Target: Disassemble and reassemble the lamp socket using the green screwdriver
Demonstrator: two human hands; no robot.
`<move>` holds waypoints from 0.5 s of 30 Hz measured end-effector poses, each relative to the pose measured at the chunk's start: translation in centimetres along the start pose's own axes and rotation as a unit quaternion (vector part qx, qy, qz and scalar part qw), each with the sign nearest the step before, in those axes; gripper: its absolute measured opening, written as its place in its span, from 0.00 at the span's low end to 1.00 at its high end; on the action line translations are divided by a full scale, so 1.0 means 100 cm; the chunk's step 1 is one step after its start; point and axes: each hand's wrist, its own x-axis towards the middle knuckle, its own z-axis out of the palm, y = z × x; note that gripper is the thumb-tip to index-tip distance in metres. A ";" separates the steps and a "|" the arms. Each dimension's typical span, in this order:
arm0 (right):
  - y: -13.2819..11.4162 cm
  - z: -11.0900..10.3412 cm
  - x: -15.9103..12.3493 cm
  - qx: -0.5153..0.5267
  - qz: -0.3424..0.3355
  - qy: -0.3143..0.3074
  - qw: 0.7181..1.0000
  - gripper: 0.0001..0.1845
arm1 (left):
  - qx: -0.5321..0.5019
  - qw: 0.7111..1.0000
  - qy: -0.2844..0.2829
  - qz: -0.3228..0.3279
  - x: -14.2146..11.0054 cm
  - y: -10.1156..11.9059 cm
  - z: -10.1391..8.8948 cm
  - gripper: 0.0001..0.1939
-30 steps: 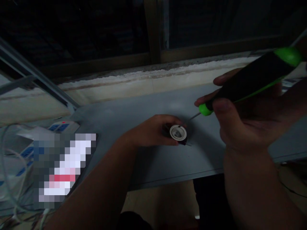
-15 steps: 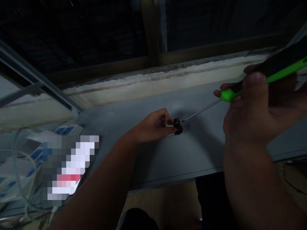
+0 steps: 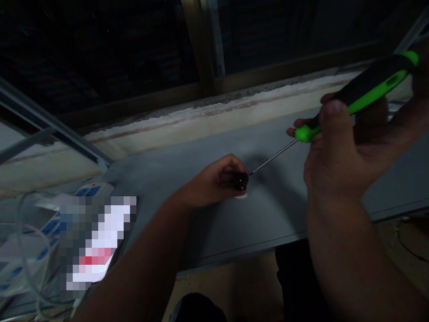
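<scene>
Between the thumb and fingers of my left hand [image 3: 214, 181] is a small dark brown piece [image 3: 241, 180] with tiny shiny spots; its kind is too dim to make out. A pale rounded edge shows just below it, over the grey tabletop. My right hand [image 3: 345, 147] grips a screwdriver [image 3: 375, 85] by its black and green handle, thumb on top. The thin metal shaft slants down to the left, and its tip is right beside the dark piece. Whether the tip touches it I cannot tell.
On the left of the grey table [image 3: 268, 205] lie a phone-like device with a blurred screen [image 3: 103, 241], white power strips [image 3: 94, 190] with blue sockets, and loose cables [image 3: 22, 250]. A low wall and a dark window [image 3: 134, 53] bound the back.
My left hand has turned the dark piece, so a different side faces up. The screwdriver and my right hand have shifted left, and more of the handle shows.
</scene>
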 end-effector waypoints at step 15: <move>-0.016 0.023 -0.005 -0.036 -0.064 0.014 0.997 0.31 | 0.278 0.958 -0.039 0.060 0.011 -0.001 0.007 0.23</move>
